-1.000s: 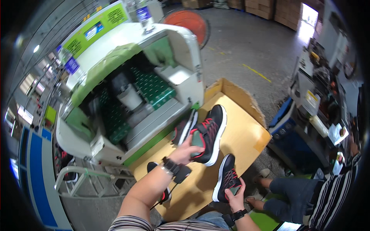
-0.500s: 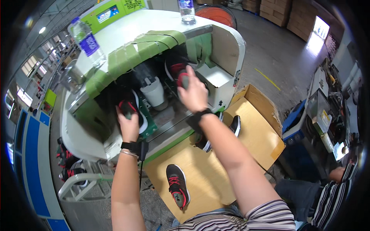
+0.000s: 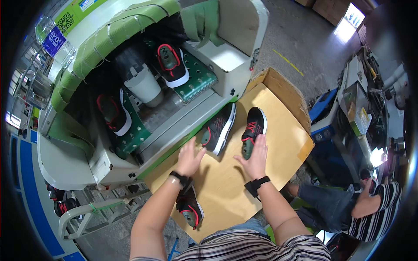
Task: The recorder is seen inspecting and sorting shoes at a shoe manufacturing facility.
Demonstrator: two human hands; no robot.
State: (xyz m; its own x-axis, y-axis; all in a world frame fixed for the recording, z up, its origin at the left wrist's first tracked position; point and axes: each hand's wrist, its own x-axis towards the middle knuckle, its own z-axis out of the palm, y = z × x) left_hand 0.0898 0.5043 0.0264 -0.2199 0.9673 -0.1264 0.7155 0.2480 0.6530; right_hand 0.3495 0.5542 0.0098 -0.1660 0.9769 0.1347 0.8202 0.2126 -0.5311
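My left hand (image 3: 190,158) is open, thumb and fingers apart, just left of the heel of a black sneaker (image 3: 221,128) lying tilted on the tan board. My right hand (image 3: 256,162) is open too, its fingers along the heel of another black sneaker (image 3: 254,123) with red laces; whether it touches the heel I cannot tell. A further sneaker (image 3: 190,209) lies beneath my left wrist, partly hidden. Inside the white machine, a right-hand sneaker (image 3: 170,64) and a left-hand sneaker (image 3: 114,112) rest on green perforated plates, either side of a white block (image 3: 144,85).
The tan board (image 3: 226,191) borders the machine's front edge. A green padded rim (image 3: 117,32) arches over its opening. A water bottle (image 3: 54,41) stands on the machine's top. More shoes (image 3: 65,204) are on a rack at lower left. A seated person (image 3: 374,204) is at right.
Both hands have let go of the two sneakers in the machine and come back over the board to the sneakers there. The whole view has shifted.
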